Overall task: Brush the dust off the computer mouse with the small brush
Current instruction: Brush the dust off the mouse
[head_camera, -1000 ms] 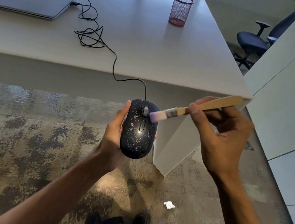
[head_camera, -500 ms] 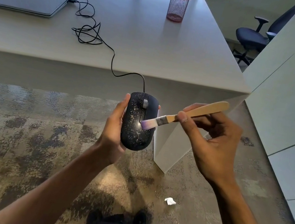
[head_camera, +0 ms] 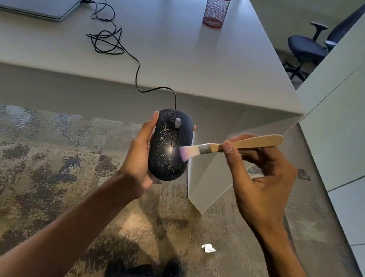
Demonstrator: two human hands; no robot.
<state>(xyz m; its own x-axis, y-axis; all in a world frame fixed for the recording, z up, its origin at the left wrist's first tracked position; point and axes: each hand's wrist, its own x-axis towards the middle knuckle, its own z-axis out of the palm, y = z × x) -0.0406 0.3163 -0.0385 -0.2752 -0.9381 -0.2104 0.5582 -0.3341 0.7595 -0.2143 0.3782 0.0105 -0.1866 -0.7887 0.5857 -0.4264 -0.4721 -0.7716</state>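
Brushing was mid-stroke — left hand (head_camera: 140, 155) gripped the speckled mouse (head_camera: 170, 144), right hand (head_camera: 260, 174) pinched the brush (head_camera: 228, 146); the left side likely needed sweeping next.

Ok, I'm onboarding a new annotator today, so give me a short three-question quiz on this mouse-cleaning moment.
1. True or false: the computer mouse lies on the desk.
2. Which hand holds the small brush? A) left hand B) right hand
3. Fill in: the brush's bristles touch the mouse's ___ side, as seen from the head camera.

Key:
1. False. The left hand holds it up in front of the desk, over the carpet; only its cable lies on the desk.
2. B, pinched on the wooden handle.
3. Right. White specks still cover most of the left part.
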